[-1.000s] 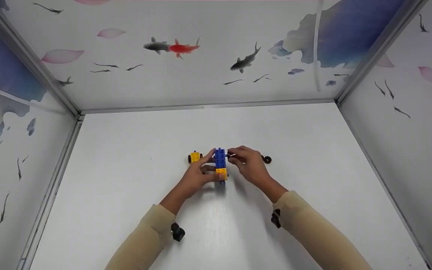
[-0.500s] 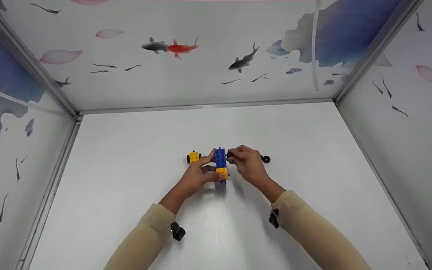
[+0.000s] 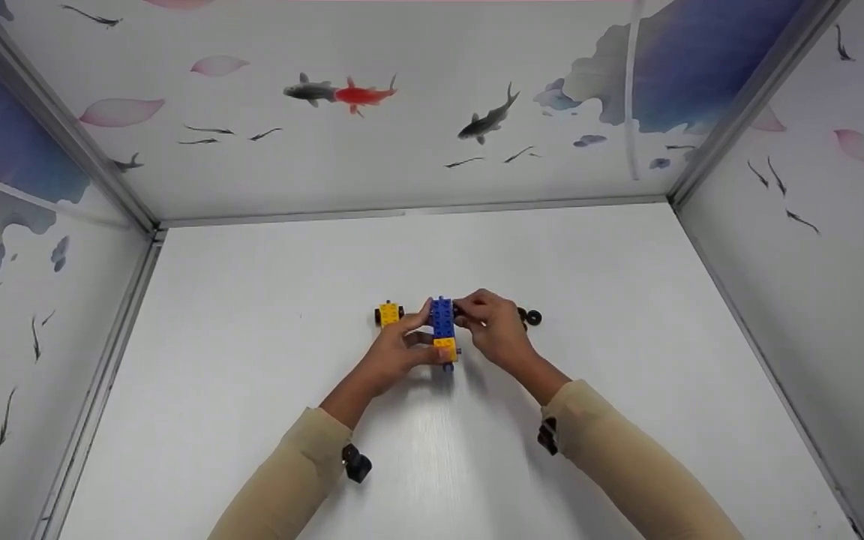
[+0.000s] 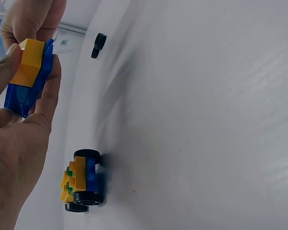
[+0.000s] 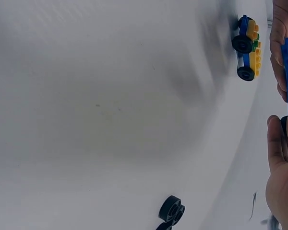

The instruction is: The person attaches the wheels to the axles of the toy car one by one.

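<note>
A toy car body of building blocks [image 3: 442,319], blue with a yellow block at its near end, is held above the table. My left hand [image 3: 388,358] grips it from the left, with the thumb on the yellow block and fingers along the other side. In the left wrist view the yellow block [image 4: 31,62] sits on the blue base. On the body's right side, my right hand [image 3: 503,330] pinches a small black wheel [image 5: 284,123] against the blue edge. Fingers cover most of that wheel.
Behind my left hand stands another yellow and blue toy car [image 3: 388,313] with black wheels and green parts [image 5: 255,44]. Several loose black wheels [image 3: 534,317] lie right of my right hand. Patterned walls [image 3: 402,150] enclose the white table [image 3: 267,420] at the back and sides.
The wheel in my right fingers has come closer to the blue body, and the gap between them has narrowed. The left hand keeps its grip, with the body shifted very slightly right.
</note>
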### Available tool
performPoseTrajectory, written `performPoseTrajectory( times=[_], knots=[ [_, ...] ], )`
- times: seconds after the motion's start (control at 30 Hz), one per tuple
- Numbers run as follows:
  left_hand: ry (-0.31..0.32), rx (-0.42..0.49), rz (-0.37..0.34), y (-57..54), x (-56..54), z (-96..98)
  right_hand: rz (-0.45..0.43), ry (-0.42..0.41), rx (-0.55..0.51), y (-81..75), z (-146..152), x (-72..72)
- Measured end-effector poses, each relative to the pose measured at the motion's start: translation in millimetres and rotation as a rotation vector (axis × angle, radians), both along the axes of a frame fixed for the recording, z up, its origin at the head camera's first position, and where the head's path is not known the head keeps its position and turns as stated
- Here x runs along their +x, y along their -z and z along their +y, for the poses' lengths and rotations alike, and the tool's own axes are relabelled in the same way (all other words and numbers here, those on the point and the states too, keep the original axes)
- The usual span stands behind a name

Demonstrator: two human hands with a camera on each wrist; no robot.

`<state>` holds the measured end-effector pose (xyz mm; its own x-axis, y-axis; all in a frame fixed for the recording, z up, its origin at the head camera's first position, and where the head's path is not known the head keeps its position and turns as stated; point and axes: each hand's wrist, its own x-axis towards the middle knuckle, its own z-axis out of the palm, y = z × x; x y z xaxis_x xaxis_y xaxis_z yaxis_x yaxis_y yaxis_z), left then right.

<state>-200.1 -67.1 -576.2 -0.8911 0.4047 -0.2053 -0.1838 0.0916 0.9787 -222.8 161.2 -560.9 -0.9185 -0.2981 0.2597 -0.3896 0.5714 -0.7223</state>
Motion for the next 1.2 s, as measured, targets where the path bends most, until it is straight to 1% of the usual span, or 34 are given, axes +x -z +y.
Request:
performPoseTrajectory(
  times=[0.1,0.37,0.5,0.73,0.97,1.2],
  knots=[
    [0.000,-0.007,0.003,-1.5,0.7,-0.3,0.007,-0.005,0.006,-1.2,-1,0.5],
    [0.008,-0.012,0.019,-1.7,0.5,-0.4,-0.012,-0.009,0.011,-1.2,2,-0.7],
    [0.008,-0.007,0.014,-0.6,0.0,0.3,-0.011,-0.027,-0.024,-0.7,5,-1.9],
    [-0.009,0.020,-0.009,-1.6,0.1,1.3,-0.078,-0.047,-0.088,-1.0,8,-2.3],
    [-0.024,0.033,-0.012,-1.8,0.4,3.0,-0.091,-0.040,-0.089,-0.6,9,-2.7],
    [-0.034,0.037,-0.012,-0.7,0.0,3.2,-0.118,-0.021,-0.122,-1.8,7,-3.1]
  ],
)
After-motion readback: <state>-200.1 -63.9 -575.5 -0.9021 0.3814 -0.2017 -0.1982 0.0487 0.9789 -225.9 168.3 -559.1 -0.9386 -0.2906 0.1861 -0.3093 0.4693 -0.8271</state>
